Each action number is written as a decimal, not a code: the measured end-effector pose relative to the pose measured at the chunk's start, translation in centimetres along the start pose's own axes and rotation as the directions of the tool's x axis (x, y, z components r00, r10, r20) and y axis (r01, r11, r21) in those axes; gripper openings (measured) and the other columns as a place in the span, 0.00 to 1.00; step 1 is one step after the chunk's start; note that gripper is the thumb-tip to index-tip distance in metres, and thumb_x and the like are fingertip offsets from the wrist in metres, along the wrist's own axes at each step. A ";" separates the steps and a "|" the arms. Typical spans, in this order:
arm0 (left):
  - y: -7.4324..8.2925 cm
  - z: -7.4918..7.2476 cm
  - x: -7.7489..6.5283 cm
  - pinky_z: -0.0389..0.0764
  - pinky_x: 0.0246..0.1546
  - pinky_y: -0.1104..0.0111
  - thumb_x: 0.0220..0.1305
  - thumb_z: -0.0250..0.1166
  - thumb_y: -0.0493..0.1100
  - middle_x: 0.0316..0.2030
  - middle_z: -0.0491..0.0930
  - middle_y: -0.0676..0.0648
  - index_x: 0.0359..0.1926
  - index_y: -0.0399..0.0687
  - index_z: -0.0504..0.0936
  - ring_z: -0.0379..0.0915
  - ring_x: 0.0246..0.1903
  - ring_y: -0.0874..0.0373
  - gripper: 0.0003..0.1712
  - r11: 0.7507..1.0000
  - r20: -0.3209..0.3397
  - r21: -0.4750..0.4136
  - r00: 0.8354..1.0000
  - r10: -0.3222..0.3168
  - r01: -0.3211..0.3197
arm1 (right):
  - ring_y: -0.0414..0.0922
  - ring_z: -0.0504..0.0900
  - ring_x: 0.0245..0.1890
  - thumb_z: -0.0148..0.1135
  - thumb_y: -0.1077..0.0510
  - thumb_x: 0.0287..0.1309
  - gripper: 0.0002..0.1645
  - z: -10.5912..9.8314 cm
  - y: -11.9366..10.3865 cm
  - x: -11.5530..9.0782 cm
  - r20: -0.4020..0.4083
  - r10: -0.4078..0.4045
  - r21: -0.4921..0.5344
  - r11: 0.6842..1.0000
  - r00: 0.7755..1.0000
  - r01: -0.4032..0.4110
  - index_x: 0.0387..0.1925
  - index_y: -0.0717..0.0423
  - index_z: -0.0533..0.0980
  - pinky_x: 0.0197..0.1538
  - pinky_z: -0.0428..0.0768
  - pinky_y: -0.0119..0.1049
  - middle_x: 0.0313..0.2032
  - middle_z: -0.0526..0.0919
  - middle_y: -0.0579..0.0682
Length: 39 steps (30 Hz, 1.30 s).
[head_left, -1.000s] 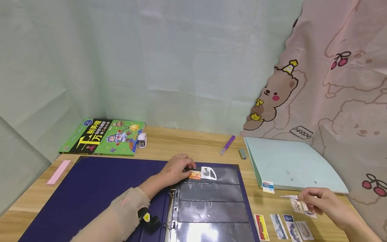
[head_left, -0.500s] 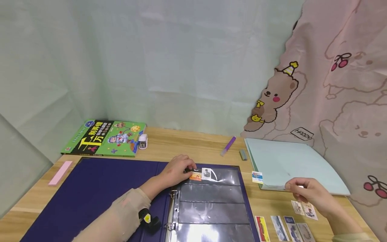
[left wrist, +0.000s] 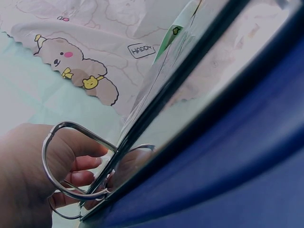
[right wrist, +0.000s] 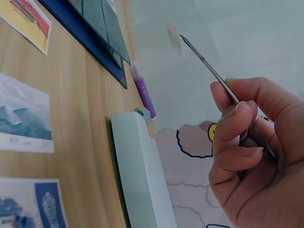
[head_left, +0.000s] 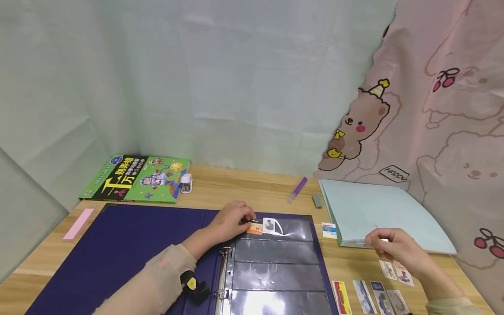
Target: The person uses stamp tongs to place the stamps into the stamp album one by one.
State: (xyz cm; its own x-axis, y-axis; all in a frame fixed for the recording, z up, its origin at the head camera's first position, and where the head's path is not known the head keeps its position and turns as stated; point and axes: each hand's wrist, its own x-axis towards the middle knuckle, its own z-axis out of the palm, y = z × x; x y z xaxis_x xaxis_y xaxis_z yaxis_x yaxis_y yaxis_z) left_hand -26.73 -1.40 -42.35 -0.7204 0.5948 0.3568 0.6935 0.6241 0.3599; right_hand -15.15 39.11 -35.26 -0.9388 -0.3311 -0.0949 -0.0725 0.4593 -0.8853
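One blue-and-white stamp point(head_left: 328, 230) hangs at the tips of slim tweezers point(right wrist: 213, 71), gripped in the curled fingers of a person's right hand point(head_left: 397, 248), in the air by the front left corner of a mint folder point(head_left: 379, 210). The left hand point(head_left: 230, 222) bends around the top inner corner of a dark page point(head_left: 275, 251), thumb and fingers pinching its edge near the metal rings point(head_left: 221, 294). The navy binder point(head_left: 153, 245) lies spread flat, the page on its right side. An orange stamp point(head_left: 256, 229) and a grey stamp point(head_left: 269, 225) sit side by side in the page's top row, the orange one nearer the left fingertips.

Right of the binder, a red-and-yellow stamp point(head_left: 341, 297), a landscape stamp point(head_left: 364, 296), a blue stamp point(head_left: 380, 299) and a pale stamp point(head_left: 398, 302) line up on the wood table point(head_left: 240, 180), with a pair of stamps point(head_left: 404, 274) beyond them, below the right hand. Left of the folder lie a purple marker point(head_left: 298, 189) and a small eraser point(head_left: 316, 201). At far left, a book point(head_left: 134, 178) lies with a white case point(head_left: 187, 183) by its right edge and a pink strip point(head_left: 78, 224) in front. Behind, a pale curtain point(head_left: 252, 87) meets a bear-print sheet point(head_left: 453, 109).
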 end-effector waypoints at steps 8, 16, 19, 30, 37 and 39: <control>0.0 -0.1 -0.1 0.69 0.41 0.65 0.49 0.66 0.41 0.28 0.74 0.55 0.33 0.53 0.80 0.68 0.32 0.63 0.07 1.000 0.004 -0.014 1.000 -0.005 0.005 | 0.43 0.57 0.11 0.49 0.58 0.62 0.17 0.9 -0.8 3.1 -0.084 0.007 -0.095 0.995 0.996 -0.015 0.36 0.71 0.74 0.15 0.60 0.38 0.14 0.69 0.39; 0.0 -0.1 -0.2 0.69 0.42 0.65 0.51 0.65 0.42 0.29 0.74 0.56 0.33 0.54 0.80 0.67 0.32 0.64 0.07 1.000 0.002 -0.015 1.000 0.015 -0.015 | 0.34 0.60 0.12 0.54 0.55 0.59 0.17 2.4 -1.5 7.1 -0.129 -0.018 -0.195 0.981 0.991 -0.008 0.35 0.68 0.76 0.15 0.61 0.32 0.13 0.70 0.40; 0.1 -0.1 -0.2 0.69 0.42 0.65 0.51 0.65 0.42 0.29 0.74 0.55 0.33 0.54 0.80 0.67 0.32 0.63 0.07 1.000 0.005 -0.022 1.000 0.019 -0.019 | 0.33 0.59 0.12 0.56 0.54 0.57 0.17 2.7 -1.6 8.2 -0.138 -0.007 -0.195 0.981 0.990 -0.020 0.34 0.68 0.76 0.14 0.60 0.30 0.12 0.70 0.41; 0.1 -0.4 -0.1 0.69 0.43 0.65 0.51 0.65 0.41 0.28 0.74 0.55 0.33 0.54 0.80 0.67 0.32 0.63 0.07 1.000 0.003 -0.020 1.000 0.010 -0.010 | 0.33 0.62 0.13 0.55 0.55 0.58 0.16 2.4 -1.7 10.4 -0.098 -0.021 -0.181 0.984 0.995 0.003 0.34 0.66 0.77 0.16 0.62 0.30 0.12 0.70 0.41; 0.2 -0.3 -0.2 0.69 0.42 0.65 0.51 0.65 0.41 0.29 0.74 0.55 0.34 0.54 0.80 0.66 0.32 0.63 0.06 1.000 0.008 -0.024 1.000 0.011 -0.010 | 0.33 0.61 0.13 0.56 0.56 0.57 0.18 2.6 -1.1 11.7 -0.017 -0.019 -0.155 0.988 1.000 0.016 0.32 0.71 0.75 0.17 0.62 0.29 0.12 0.70 0.42; 0.3 -0.4 -0.2 0.69 0.41 0.66 0.52 0.64 0.41 0.29 0.74 0.55 0.34 0.54 0.80 0.66 0.32 0.63 0.06 1.000 0.015 -0.032 1.000 0.000 0.000 | 0.33 0.62 0.13 0.56 0.56 0.57 0.18 2.7 -1.0 11.9 0.005 -0.031 -0.155 0.987 1.000 0.031 0.32 0.73 0.74 0.17 0.64 0.29 0.13 0.70 0.43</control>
State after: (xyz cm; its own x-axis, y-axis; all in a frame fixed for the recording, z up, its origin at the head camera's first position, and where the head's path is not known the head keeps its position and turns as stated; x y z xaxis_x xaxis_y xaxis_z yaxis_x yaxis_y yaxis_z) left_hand -26.38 -1.53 -42.01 -0.7202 0.6028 0.3436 0.6934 0.6079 0.3870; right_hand -25.36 32.44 -36.78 -0.9345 -0.3491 -0.0696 -0.1532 0.5710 -0.8065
